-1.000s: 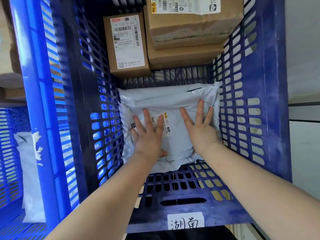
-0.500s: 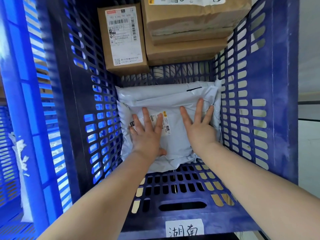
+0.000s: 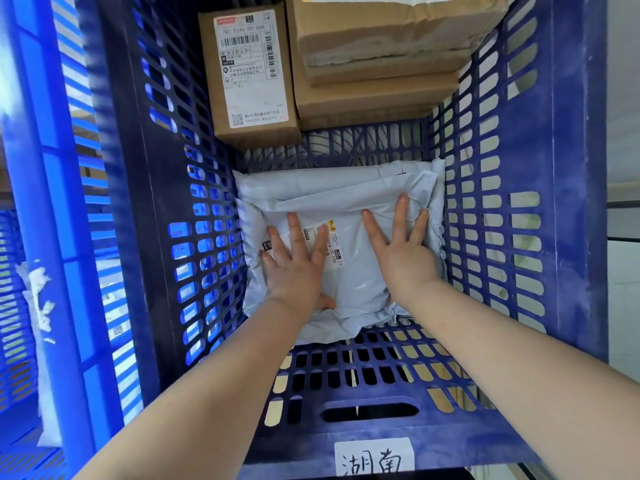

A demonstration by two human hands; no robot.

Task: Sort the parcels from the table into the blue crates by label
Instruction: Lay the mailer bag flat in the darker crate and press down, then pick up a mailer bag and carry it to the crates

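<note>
Head view, one entry: dark blue crate [image 3: 568,237], slotted walls, white tag [image 3: 374,457] w/ handwritten characters on near rim. Contents: 1 grey poly mailer parcel [image 3: 332,202], lying flat on crate floor, pushed toward far wall, right edge against right wall. My left hand [image 3: 298,271] lay flat on its left half, fingers straight and spread, partly over the shipping label [image 3: 334,247]; thumb tucked at parcel's near edge. My right hand [image 3: 403,258] lay flat on right half, fingers straight and fanned, nothing gripped; both palms pressed down on the mailer, neither curled round it. Beyond far wall, higher up: 1 small cardboard box [image 3: 249,77] w/ printed label & barcode, upright; just beside it on the right, stack of larger cardboard boxes [image 3: 377,60], top one creased. Left side: brighter blue crate [image 3: 41,168], adjoining; white bag [image 3: 41,323] w/ torn patches seen inside it, detail blurred.
</note>
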